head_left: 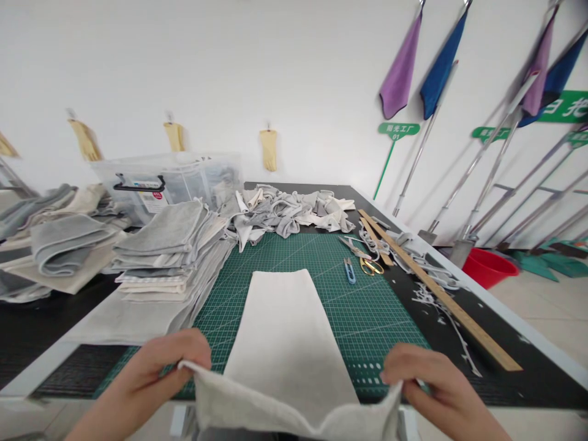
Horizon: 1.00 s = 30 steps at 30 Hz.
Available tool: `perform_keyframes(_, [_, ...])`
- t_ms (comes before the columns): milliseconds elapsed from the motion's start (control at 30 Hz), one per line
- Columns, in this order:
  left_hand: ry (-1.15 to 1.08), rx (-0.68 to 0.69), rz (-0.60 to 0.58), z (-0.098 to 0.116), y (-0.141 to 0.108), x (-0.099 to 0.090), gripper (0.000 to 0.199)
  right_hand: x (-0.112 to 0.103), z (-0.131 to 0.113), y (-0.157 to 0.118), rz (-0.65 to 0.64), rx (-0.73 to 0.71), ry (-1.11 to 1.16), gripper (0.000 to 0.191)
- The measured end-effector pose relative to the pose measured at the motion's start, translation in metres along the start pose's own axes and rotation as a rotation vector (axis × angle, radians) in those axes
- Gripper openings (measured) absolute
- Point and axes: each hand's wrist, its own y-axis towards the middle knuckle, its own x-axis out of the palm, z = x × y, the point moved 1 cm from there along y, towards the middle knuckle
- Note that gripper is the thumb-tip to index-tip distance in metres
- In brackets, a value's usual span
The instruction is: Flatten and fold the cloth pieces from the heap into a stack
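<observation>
A pale grey cloth (257, 401) hangs stretched between my two hands at the table's near edge, sagging in the middle. My left hand (172, 361) pinches its left corner, and my right hand (425, 373) pinches the right corner. Beyond it, a long off-white cloth strip (285, 324) lies flat on the green cutting mat (372, 318); whether it joins the held cloth I cannot tell. Blue thread snips (350, 271) and gold-handled scissors (362, 254) rest on the mat's right side.
Stacked folded grey cloths (156, 245) stand at left, before a clear plastic box (174, 180). Loose cloth scraps (294, 211) pile at the back. A wooden ruler (441, 294) lies along the right, near thread offcuts (432, 300). A red bucket (490, 267) stands beyond the table.
</observation>
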Motion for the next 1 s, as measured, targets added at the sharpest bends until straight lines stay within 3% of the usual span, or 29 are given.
perform_keyframes(67, [-0.021, -0.063, -0.008, -0.002, 0.022, -0.007, 0.013, -0.004, 0.013, 0.019, 0.08, 0.016, 0.001, 0.02])
perform_keyframes(133, [-0.034, -0.151, 0.087, -0.011, 0.044, -0.01, 0.011, -0.007, 0.03, 0.041, 0.178, 0.092, -0.001, 0.016])
perform_keyframes(200, [-0.06, -0.231, 0.173, -0.026, 0.069, -0.01, 0.011, -0.009, 0.05, 0.067, 0.248, 0.184, 0.007, 0.014])
perform_keyframes(300, [-0.058, -0.335, 0.199, -0.057, 0.107, -0.004, 0.018, -0.007, 0.082, 0.104, 0.286, 0.309, -0.041, 0.019])
perform_keyframes(400, [0.227, -0.451, 0.185, -0.082, 0.13, 0.007, 0.022, 0.004, 0.107, 0.125, 0.28, 0.452, -0.319, 0.027])
perform_keyframes(500, [0.562, -0.562, 0.141, -0.096, 0.129, 0.02, 0.026, 0.021, 0.119, 0.122, 0.141, 0.599, -0.565, 0.036])
perform_keyframes(600, [0.66, -0.563, 0.078, -0.105, 0.116, 0.03, 0.034, 0.036, 0.118, 0.109, 0.009, 0.63, -0.659, 0.05])
perform_keyframes(733, [0.488, -0.431, 0.008, -0.118, 0.109, 0.038, 0.03, 0.049, 0.114, 0.104, -0.039, 0.599, -0.67, 0.045])
perform_keyframes(833, [0.267, -0.396, 0.106, -0.129, 0.114, 0.041, 0.028, 0.056, 0.113, 0.107, -0.011, 0.587, -0.698, 0.037])
perform_keyframes(1000, [-0.017, -0.467, 0.235, -0.15, 0.122, 0.045, 0.029, 0.061, 0.116, 0.107, 0.021, 0.575, -0.734, 0.028])
